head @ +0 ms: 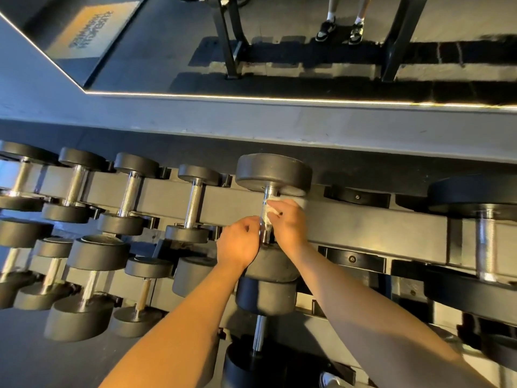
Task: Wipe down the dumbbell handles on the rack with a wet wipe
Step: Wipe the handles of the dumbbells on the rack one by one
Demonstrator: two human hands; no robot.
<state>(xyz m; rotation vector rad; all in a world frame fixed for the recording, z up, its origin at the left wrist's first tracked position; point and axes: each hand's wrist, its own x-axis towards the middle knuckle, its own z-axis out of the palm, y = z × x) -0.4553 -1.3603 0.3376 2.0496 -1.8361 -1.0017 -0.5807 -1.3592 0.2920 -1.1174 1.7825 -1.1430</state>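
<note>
1. Two bare hands work one crumpled white wet wipe (272, 210) at a black steel tiered rack (363, 222). Six black round-headed dumbbells with chrome handles sit on its upper tier, the nearest neighbour (193, 204) just left of the grip.
2. The right hand (288, 222) clutches the wipe, pressing it to the far half of the knurled chrome handle (264, 227) of the fifth dumbbell from the left, just below its far head (274, 172). The left hand (237, 245) sits at the handle's near end with fingers curled against the bar. Whether they close round it cannot be told.
3. Right of the grip come two black cradles (356, 197), then a larger dumbbell (486, 242), well apart. Below the grip, both forearms cross the lower-tier dumbbells (265, 299), partly hiding them. Beyond the rack, a wall mirror (279, 65) shows black-and-white trainers (340, 30).
</note>
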